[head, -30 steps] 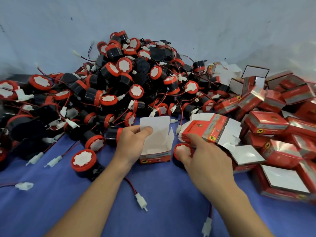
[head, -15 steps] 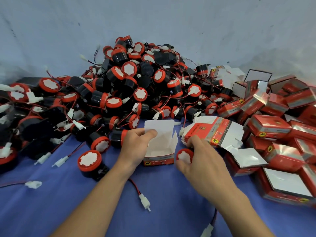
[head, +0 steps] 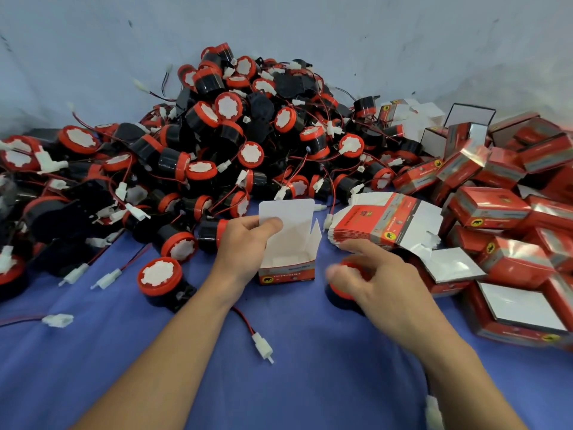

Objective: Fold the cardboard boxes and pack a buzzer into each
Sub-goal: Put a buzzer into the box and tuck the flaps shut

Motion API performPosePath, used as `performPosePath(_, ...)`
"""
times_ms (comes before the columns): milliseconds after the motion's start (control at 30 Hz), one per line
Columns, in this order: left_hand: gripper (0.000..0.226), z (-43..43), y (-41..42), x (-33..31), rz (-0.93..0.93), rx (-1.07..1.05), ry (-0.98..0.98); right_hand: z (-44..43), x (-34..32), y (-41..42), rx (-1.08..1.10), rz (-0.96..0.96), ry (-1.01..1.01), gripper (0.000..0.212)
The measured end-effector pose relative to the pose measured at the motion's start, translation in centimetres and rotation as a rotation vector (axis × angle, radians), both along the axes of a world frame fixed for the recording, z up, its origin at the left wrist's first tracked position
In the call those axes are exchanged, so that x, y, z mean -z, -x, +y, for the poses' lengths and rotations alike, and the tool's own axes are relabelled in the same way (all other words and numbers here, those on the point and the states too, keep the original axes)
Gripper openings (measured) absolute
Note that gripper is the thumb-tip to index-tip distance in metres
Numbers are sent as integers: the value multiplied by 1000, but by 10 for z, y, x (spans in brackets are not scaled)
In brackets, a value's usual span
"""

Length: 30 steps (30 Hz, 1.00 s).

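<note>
Grip, left: left hand (head: pixel 245 243) holds the small red-and-white cardboard box (head: pixel 288 246) upright on the blue cloth surface (head: pixel 310 373). The thumb presses the inside of the raised white lid flap, with the fingers behind it, as it did a second ago.
Grip, right: right hand (head: pixel 381 280) is curled down over a round black buzzer with a red rim (head: pixel 339 294), thumb and fingers around it. The thumb is motion-blurred, so how firm the hold is cannot be told.
Change: a second ago the right fingers only touched the buzzer's edge and its white face showed. Now the hand covers that face, and only a strip of red rim and black body shows.
Box: open at the top with side flaps standing; nothing is seen inside.
Buzzer's place: just right of the box and apart from it; whether it has left the surface cannot be told.
Meaning: folding of this box looks finished. The step in hand is the pick-up, and dropping the buzzer into the open mouth comes next.
Nearby: a stack of flat red-and-white box blanks (head: pixel 381 225) lies just beyond the right hand. A heap of black-and-red buzzers (head: pixel 232 150) sits behind, and closed red boxes (head: pixel 496 206) are piled at right.
Watch: the buzzer's lead is hidden and likely needs tucking in before the lid closes.
</note>
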State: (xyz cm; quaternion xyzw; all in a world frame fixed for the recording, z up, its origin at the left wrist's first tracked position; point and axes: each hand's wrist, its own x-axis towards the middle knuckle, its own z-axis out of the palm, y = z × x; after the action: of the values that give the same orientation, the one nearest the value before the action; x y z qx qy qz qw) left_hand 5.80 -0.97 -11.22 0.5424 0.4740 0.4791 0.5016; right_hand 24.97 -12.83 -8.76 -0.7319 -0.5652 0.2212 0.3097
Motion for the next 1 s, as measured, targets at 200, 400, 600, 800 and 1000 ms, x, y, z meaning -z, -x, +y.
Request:
performPosePath(200, 24, 2, 0, 1, -17, 35, 5, -2, -24, 4, -92, 39, -172, 59)
performPosePath(400, 59, -2, 2, 0, -54, 125, -60, 31, -73, 47, -370, -89, -377, 57)
performPosePath(600, 28, 2, 7, 2, -30, 116, -23, 45, -54, 57, -373, -451, -324, 57)
performPosePath(800, 29, -1, 4, 0, -68, 101, 51, 41, -41, 65, -389, -516, -256, 64)
performPosePath(1000, 29, -7, 0, -5, -139, 122, 60, 43, -25, 67, -463, -475, -272, 23)
